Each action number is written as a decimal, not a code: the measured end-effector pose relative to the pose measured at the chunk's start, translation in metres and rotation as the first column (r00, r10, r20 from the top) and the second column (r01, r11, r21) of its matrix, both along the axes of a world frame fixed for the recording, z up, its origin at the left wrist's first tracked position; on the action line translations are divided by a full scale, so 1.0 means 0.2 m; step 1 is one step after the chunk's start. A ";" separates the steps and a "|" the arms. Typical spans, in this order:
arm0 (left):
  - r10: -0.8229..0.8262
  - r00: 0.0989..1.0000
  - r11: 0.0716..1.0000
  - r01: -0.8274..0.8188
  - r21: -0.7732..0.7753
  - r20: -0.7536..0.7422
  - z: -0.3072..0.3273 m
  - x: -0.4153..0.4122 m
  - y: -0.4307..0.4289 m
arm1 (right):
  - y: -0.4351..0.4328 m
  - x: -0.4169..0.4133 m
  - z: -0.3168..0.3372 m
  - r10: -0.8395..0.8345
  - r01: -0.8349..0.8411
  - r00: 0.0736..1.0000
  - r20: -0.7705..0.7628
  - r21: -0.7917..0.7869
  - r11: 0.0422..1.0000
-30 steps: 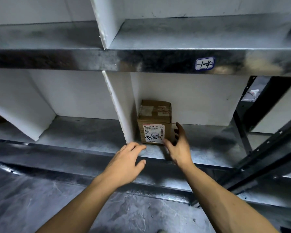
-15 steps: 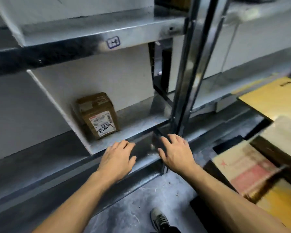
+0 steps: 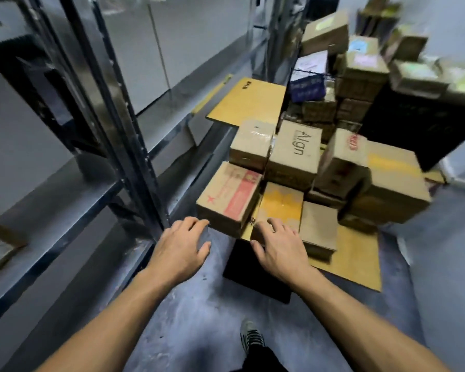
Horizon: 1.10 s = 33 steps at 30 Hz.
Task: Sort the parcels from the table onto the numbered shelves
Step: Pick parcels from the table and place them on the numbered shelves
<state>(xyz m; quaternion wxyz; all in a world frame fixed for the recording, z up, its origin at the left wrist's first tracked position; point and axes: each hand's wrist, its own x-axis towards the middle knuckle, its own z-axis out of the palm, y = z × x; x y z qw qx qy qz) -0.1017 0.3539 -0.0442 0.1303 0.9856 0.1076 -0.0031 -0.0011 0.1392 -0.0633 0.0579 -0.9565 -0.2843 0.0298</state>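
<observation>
Shoe (image 3: pixel 251 335): one dark sneaker at the bottom edge, the leg cut off.
Left hand (image 3: pixel 181 245): palm down, fingers loosely spread, holding nothing, over the floor (image 3: pixel 199 304) beside the rack post (image 3: pixel 124 130).
Right hand (image 3: pixel 278 249): also empty and relaxed, at the table's (image 3: pixel 352 261) near corner; whether it touches the flat box beneath cannot be told.
Parcels: cardboard boxes crowd the yellow table, with the red-printed box (image 3: pixel 230 197) nearest and the Align box (image 3: pixel 295 151) behind it.
Far stack (image 3: pixel 360 68): blurred, labels unreadable.
Shelves (image 3: pixel 65 183): a metal rack along the left, upper levels cut off.
Room: mottled grey floor.
</observation>
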 end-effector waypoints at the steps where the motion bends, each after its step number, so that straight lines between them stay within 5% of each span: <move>1: -0.027 1.000 1.000 0.027 -0.010 0.011 0.00 0.05 -0.05 | -0.06 0.02 0.00 -0.039 0.039 0.999 -0.018 -0.003 0.999; 12: -0.247 0.968 0.968 0.246 -0.045 -0.031 -0.06 0.56 -0.68 | -0.62 0.39 -0.17 -0.300 0.306 0.926 -0.228 -0.009 0.952; 25: -0.212 0.967 0.976 0.202 -0.080 -0.139 -0.29 0.81 -1.02 | -0.85 0.54 -0.54 -0.224 0.308 0.929 -0.295 0.280 0.909; 33: -0.282 0.948 0.958 0.270 -0.100 -0.147 -0.32 0.85 -1.16 | -1.02 0.49 -0.50 -0.248 0.564 0.742 -0.623 0.379 0.734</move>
